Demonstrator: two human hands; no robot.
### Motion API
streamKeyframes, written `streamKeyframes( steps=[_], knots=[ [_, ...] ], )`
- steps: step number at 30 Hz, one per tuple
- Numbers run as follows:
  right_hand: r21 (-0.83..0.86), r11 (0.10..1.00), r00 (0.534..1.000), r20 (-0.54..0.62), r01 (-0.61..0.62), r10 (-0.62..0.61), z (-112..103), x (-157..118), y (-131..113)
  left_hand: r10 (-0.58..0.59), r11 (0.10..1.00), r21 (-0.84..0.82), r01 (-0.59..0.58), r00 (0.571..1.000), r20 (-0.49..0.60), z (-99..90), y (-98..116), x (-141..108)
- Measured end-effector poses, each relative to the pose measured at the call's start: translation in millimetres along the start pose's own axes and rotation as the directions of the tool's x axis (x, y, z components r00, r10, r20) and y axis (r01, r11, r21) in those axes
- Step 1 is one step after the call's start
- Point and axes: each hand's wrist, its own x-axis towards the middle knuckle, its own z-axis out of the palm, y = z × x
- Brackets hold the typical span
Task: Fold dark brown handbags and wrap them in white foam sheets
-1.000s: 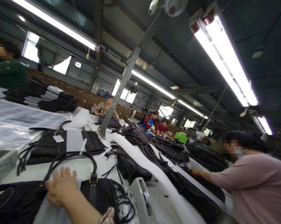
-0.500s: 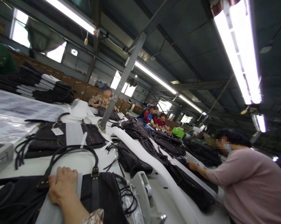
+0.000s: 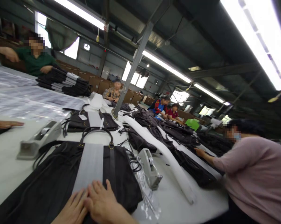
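A black bag (image 3: 121, 174) with looped handles lies flat at the bottom left, and a pale translucent strip (image 3: 90, 161) runs down its middle. My left hand (image 3: 73, 207) rests flat on the bag beside the strip's lower end, fingers stretched out. Touching it on the right, my right hand (image 3: 103, 199) lies palm down over the lower strip and the black fabric, fingers spread. Neither hand grips anything.
Grey tape dispensers stand left (image 3: 39, 140) and right (image 3: 150, 169) of the bag. Behind are another bag (image 3: 78, 121), a metal post (image 3: 133, 70) and stacked black bags (image 3: 63, 81). A person in pink (image 3: 257, 168) leans in at right; others work farther back.
The view has shifted, showing more of the bag and the left dispenser. One hand was near the handle; now both lie lower on the bag. A person in green has come more into view.
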Motion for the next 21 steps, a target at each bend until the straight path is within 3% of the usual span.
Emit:
streamKeyframes(
  steps=[4, 8, 11, 14, 17, 21],
  knots=[
    [0.025, 0.997, 0.996, -0.050, -0.073, 0.074, 18, -9, 2, -0.026, 0.998, 0.056, 0.016, 0.981, 0.191, -18.0, 4, 0],
    [0.212, 0.974, 0.994, -0.056, -0.085, 0.099, 5, -8, 12, -0.036, 0.996, 0.086, 0.017, 0.973, 0.229, -32.9, 6, -3],
    [0.165, 0.986, 0.995, -0.102, 0.039, -0.023, -11, -46, 17, -0.040, 0.997, 0.074, 0.025, 0.975, 0.218, -36.1, 8, -6],
    [-0.032, 0.975, 0.974, -0.028, 0.222, -0.223, -14, -103, 15, -0.053, 0.996, 0.080, 0.037, 0.978, 0.201, -36.8, 9, -7],
    [-0.180, 0.936, 0.950, -0.025, 0.303, -0.312, 7, -140, 11, -0.054, 0.996, 0.081, 0.039, 0.979, 0.198, -37.9, 10, -7],
    [-0.298, 0.900, 0.906, -0.183, 0.318, -0.381, 55, -131, 1, -0.047, 0.994, 0.107, 0.027, 0.980, 0.192, -37.5, 11, -7]
  ],
)
